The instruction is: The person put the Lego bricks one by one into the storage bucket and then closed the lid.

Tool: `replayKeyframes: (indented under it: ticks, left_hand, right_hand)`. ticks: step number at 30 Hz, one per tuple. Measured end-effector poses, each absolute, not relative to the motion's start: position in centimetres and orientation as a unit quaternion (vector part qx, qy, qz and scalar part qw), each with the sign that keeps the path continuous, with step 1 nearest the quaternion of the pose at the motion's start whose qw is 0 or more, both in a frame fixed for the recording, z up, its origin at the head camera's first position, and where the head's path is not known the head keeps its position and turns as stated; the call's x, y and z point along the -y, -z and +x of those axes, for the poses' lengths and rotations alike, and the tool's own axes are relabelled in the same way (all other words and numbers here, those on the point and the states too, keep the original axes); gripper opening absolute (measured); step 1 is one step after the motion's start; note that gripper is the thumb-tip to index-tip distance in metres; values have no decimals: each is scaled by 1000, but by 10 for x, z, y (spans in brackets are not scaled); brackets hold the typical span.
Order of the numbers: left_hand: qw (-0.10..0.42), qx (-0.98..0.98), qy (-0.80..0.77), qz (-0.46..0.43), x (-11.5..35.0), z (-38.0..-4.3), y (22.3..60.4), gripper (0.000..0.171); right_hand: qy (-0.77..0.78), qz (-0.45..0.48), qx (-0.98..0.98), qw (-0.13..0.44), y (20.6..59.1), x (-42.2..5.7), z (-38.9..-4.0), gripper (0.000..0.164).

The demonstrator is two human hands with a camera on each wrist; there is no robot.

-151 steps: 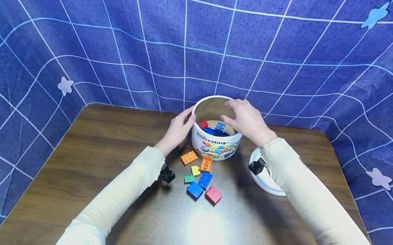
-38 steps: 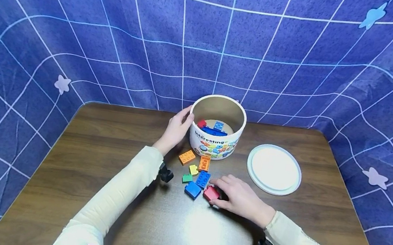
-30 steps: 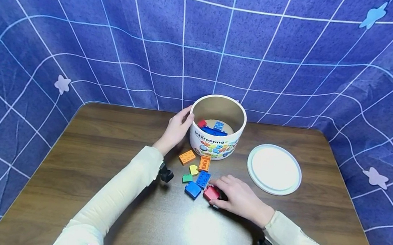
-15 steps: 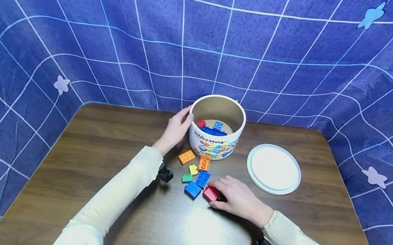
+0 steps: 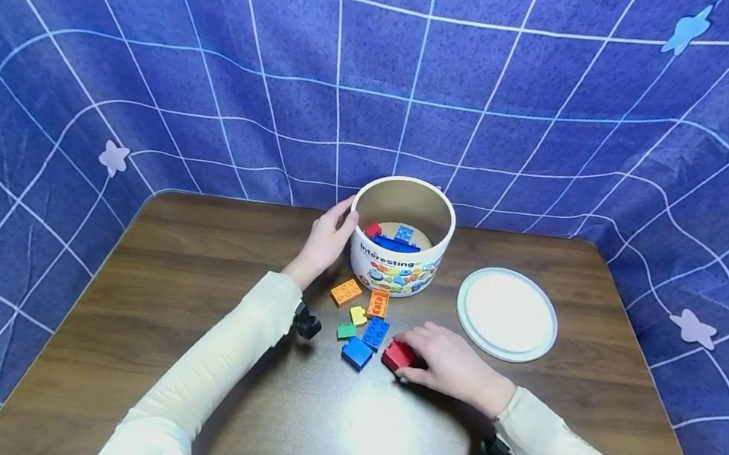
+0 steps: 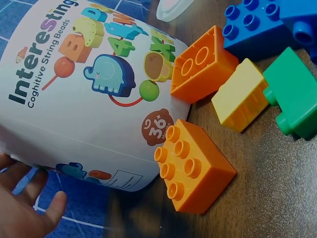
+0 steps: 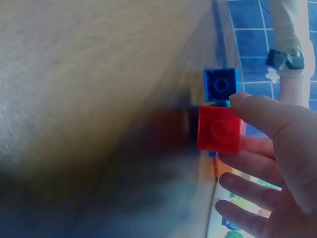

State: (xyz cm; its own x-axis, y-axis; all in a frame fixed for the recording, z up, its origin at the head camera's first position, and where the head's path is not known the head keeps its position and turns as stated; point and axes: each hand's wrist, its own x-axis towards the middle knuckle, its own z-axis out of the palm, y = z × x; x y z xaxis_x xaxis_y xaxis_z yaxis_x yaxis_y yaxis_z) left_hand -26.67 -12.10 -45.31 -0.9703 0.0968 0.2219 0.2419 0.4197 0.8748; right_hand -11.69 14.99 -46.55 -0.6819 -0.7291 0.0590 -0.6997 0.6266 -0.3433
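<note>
My left hand (image 5: 327,236) rests against the left side of a white printed bucket (image 5: 393,271), near its rim. In the left wrist view its fingers touch the bucket wall and its thumb stands apart. My right hand (image 5: 457,366) pinches a red toy brick (image 5: 398,356) between thumb and forefinger, low over the table. Left of it lie a blue brick (image 5: 357,353) and a studded blue brick (image 5: 376,333). Green (image 5: 347,331), yellow (image 5: 358,316) and two orange bricks, one studded (image 5: 346,293) and one upturned (image 5: 378,304), lie before the bucket.
Inside the bucket are a long blue brick (image 5: 395,245), a small red brick (image 5: 373,229) and a light-blue patterned piece (image 5: 404,233). A round white lid (image 5: 508,315) lies right of the bucket on the wooden table (image 5: 216,254). Blue gridded cloth (image 5: 387,54) hangs behind.
My right hand has come from the bucket's mouth to the red brick. In the last half second it has shifted slightly right with the brick. The left hand stays at the bucket.
</note>
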Motion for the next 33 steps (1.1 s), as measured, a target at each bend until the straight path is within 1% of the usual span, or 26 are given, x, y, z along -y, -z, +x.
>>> replayKeyframes:
  ticks: [7, 12, 17, 22, 29, 33]
  left_hand:
    - [68, 842, 526, -100, 122, -267, 454, 50]
    - [67, 841, 527, -102, 122, -267, 454, 50]
    - [69, 840, 528, -104, 121, -267, 453, 50]
    - [74, 841, 525, -106, 122, -268, 454, 50]
    - [75, 843, 522, -108, 122, -268, 455, 51]
    - [74, 844, 521, -107, 122, -268, 454, 51]
  right_hand:
    - [173, -394, -902, 26, 450, -156, -128, 50]
    - [179, -390, -903, 10, 432, -159, -136, 48]
    - [174, -385, -906, 5, 414, -161, -145, 49]
    - [173, -379, -909, -3, 396, -161, -151, 46]
    - [183, -401, -897, -42, 373, -162, -160, 45]
    - [184, -401, -896, -47, 361, -161, -168, 44]
